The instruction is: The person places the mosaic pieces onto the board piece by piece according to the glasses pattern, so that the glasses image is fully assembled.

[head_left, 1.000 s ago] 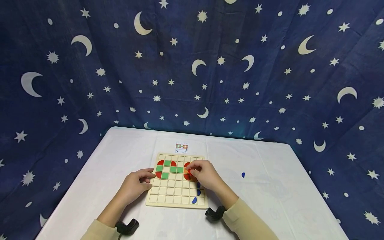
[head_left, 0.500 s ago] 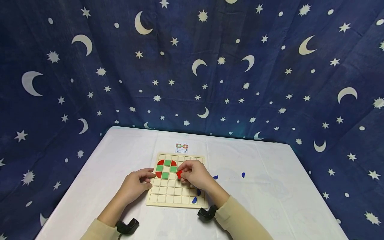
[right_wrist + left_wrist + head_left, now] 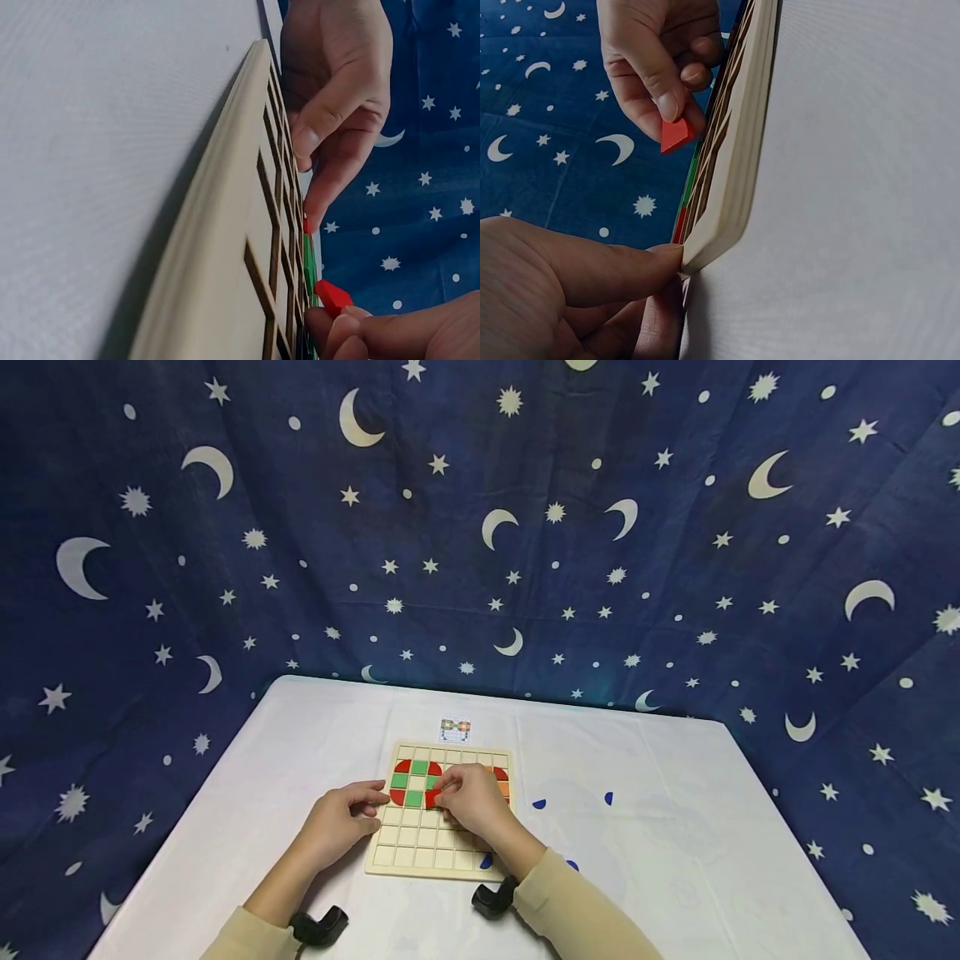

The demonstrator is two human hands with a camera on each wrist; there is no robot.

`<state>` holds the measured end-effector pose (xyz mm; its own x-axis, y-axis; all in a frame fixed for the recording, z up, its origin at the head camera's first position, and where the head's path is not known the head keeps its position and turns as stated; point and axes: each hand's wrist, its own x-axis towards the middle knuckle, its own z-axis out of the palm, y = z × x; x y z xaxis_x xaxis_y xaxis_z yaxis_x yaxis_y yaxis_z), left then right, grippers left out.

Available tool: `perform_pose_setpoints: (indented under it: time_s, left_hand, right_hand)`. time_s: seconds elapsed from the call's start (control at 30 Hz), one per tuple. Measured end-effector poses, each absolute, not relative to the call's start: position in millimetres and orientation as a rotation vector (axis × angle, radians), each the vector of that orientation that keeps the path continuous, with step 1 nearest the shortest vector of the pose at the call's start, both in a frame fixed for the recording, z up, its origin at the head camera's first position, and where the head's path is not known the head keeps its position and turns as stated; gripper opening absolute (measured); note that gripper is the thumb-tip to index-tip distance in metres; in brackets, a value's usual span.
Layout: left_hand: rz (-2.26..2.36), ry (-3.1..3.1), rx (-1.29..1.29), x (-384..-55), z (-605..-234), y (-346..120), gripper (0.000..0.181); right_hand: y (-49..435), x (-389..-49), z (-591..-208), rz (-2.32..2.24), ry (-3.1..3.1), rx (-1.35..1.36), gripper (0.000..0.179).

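A wooden grid board (image 3: 420, 856) lies on the table. On its left part sit red quarter-circle pieces (image 3: 402, 767) and green square tiles (image 3: 419, 767). My right hand (image 3: 472, 795) pinches a red quarter-circle piece (image 3: 676, 135) between thumb and fingertips, just over the board at the lower right of this group. More red and orange tiles (image 3: 502, 787) show partly behind that hand. At the board's left edge rests my left hand (image 3: 337, 827); in the right wrist view its thumb and a finger touch the rim, apart from each other.
Blue half-circle pieces (image 3: 539, 804) lie on the white table (image 3: 660, 852) right of the board, and one blue half-circle (image 3: 486, 862) is on the board's lower right. A small pattern card (image 3: 455, 729) lies behind the board. A star-patterned cloth (image 3: 555, 610) hangs beyond.
My right hand has moved left across the board from the red and orange group to the green one, carrying the red quarter-circle piece. The left hand has stayed at the board's edge.
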<state>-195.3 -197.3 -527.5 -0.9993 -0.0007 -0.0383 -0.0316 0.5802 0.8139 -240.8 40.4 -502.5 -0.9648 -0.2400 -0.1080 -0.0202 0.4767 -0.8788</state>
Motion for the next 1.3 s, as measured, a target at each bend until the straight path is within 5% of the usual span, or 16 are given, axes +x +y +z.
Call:
perform_pose_setpoints:
  time_s: [1.3]
  left_hand:
    - [1.432,2.749,-0.03,-194.3,-525.2,-195.4,0.033]
  right_hand:
    - [36.5,-244.5,-510.9,-1.109,2.822,-0.412,0.016]
